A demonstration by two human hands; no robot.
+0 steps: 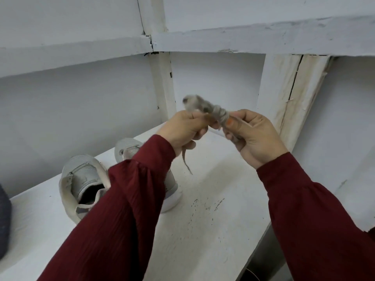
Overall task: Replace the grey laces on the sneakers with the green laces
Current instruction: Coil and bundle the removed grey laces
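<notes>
Head view, entries from left to right.

1. Dark blue rounded object [4, 224], cut off by the frame edge, well to the left of and below the left hand; kind could not be told.
2. Near grey sneaker [81, 179], standing on the white shelf [203, 230] below and left of the left hand, with a pale strand lying across its opening.
3. Second grey sneaker [127, 148], just beside the first and closer to the left hand, largely hidden behind the dark red left sleeve [121, 209].
4. Left hand [182, 130], raised above the shelf, fingers curled round one end of the grey lace bundle [211, 111]; a loose lace tail [186, 161] hung below this hand.
5. Grey lace bundle, coiled and blurred at its upper end, held between the two hands and clear of the shelf.
6. Right hand [253, 136], thumb and fingers pinching the wound end of the bundle.
7. White wooden post [288, 94], behind and above the right hand.
8. Dark red right sleeve [314, 220], below the right hand.
</notes>
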